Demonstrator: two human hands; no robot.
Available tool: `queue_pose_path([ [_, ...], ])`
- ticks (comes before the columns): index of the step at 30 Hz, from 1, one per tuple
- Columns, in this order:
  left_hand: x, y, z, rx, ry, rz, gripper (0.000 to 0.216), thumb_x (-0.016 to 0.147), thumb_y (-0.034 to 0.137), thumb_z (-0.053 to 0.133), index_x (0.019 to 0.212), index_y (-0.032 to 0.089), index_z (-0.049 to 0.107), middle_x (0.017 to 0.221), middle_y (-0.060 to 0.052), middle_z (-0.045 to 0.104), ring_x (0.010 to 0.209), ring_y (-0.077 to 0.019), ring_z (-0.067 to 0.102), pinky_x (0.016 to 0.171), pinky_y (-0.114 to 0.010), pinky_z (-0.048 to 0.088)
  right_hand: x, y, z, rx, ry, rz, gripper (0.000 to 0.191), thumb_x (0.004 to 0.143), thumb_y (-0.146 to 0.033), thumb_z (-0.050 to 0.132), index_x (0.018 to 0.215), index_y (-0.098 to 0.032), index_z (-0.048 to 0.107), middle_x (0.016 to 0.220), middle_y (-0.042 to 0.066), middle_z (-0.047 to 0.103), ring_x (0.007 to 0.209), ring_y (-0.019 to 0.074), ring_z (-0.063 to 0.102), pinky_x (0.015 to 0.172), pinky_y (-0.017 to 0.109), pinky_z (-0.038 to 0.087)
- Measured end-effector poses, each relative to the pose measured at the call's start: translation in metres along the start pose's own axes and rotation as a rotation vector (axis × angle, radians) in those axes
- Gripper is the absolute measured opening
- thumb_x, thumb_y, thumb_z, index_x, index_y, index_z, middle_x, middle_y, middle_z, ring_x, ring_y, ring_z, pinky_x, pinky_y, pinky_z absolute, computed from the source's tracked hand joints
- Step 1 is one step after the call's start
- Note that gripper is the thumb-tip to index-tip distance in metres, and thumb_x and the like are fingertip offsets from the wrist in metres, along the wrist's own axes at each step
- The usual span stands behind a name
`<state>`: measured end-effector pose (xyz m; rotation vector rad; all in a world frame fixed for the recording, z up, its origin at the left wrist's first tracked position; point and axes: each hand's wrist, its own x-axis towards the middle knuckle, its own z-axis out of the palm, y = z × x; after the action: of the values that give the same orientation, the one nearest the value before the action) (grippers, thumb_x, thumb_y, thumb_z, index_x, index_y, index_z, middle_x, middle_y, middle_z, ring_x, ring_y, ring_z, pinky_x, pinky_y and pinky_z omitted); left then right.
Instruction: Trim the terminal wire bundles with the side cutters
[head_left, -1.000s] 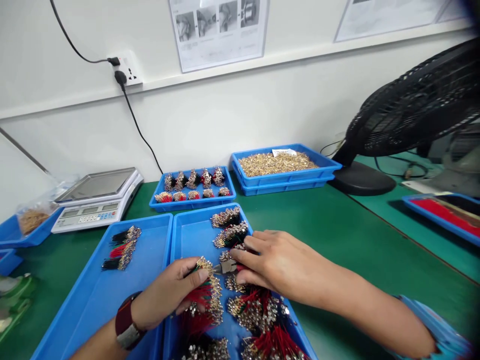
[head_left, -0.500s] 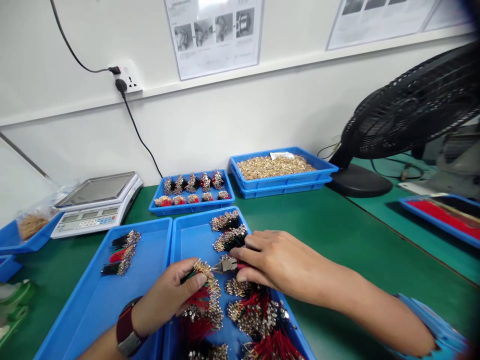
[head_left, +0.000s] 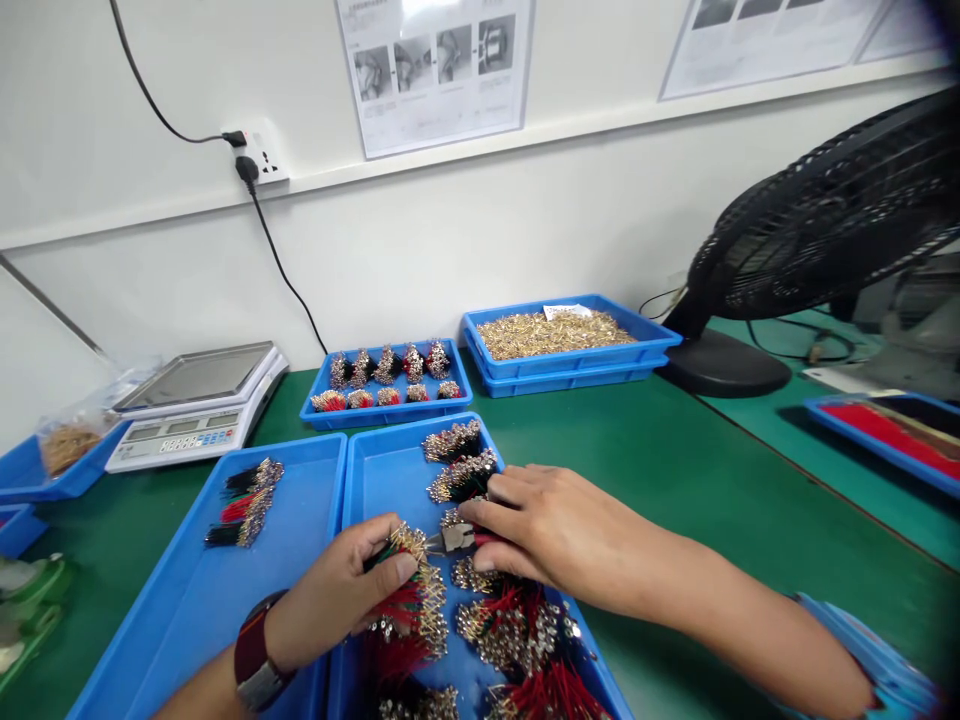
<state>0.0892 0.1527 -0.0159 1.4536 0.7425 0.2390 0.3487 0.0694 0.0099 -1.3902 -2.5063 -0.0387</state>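
Observation:
My left hand (head_left: 364, 572) is closed around a bundle of wires with metal ends (head_left: 409, 545), thumb on top. My right hand (head_left: 529, 522) grips a pair of pliers (head_left: 454, 538) by its red handles, jaws pointing left at the metal ends of that bundle. Whether the jaws touch a wire I cannot tell. Both hands are over the right-hand blue tray (head_left: 375, 465). Red and black wire bundles (head_left: 517, 630) with shiny ends lie below and beside the hands in it, and more bundles (head_left: 461, 470) sit at its far end.
To the left, another blue tray (head_left: 172, 590) holds a few bundles (head_left: 247, 503). Behind are a tray of sorted bundles (head_left: 386, 415), stacked trays (head_left: 577, 375) of gold-coloured pins (head_left: 555, 335) and a digital scale (head_left: 199, 405). A black fan (head_left: 817, 220) stands at the right.
The pliers and my right hand have barely shifted; their jaws stay at the bundle's ends. My left hand keeps its hold. The whole view has moved slightly.

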Motion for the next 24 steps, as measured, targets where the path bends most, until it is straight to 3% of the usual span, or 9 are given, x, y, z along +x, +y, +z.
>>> queue_pose_path([
  [6,0.0003,-0.0032,-0.0018,-0.024,0.024,-0.022,0.052,0.082,0.066,0.073,0.094,0.017,0.060,0.067,0.007,0.050,0.046,-0.0049,0.034,0.040,-0.018,0.026,0.0015,-0.0008,-0.0001,0.033,0.000,-0.006,0.046,0.107,-0.053,0.038,0.110,-0.018,0.068,0.087,0.006,0.062,0.077,0.0218,0.059,0.067,0.035,0.041],
  [12,0.0018,-0.0026,-0.0015,-0.105,0.053,-0.044,0.052,0.082,0.065,0.074,0.099,0.017,0.066,0.076,0.004,0.057,0.056,-0.0076,0.047,0.049,-0.018,0.041,0.0011,0.0006,0.0025,-0.011,0.018,-0.015,0.047,0.108,-0.054,0.037,0.107,-0.018,0.067,0.082,0.005,0.060,0.070,0.0193,0.054,0.064,0.034,0.037],
  [19,0.0007,-0.0028,-0.0001,-0.090,0.075,-0.064,0.054,0.082,0.066,0.074,0.101,0.016,0.068,0.075,0.002,0.058,0.054,-0.0074,0.049,0.045,-0.016,0.034,-0.0003,-0.0013,0.0010,-0.014,-0.006,-0.001,0.045,0.108,-0.052,0.038,0.100,-0.018,0.065,0.078,0.004,0.059,0.067,0.0175,0.052,0.060,0.033,0.031],
  [24,0.0018,-0.0054,-0.0033,-0.074,0.055,-0.038,0.053,0.084,0.066,0.072,0.098,0.015,0.065,0.075,0.002,0.058,0.053,-0.0070,0.049,0.044,-0.017,0.033,-0.0002,0.0002,-0.0031,0.028,0.030,0.006,0.047,0.108,-0.055,0.037,0.108,-0.018,0.067,0.080,0.004,0.060,0.069,0.0181,0.055,0.061,0.033,0.033],
])
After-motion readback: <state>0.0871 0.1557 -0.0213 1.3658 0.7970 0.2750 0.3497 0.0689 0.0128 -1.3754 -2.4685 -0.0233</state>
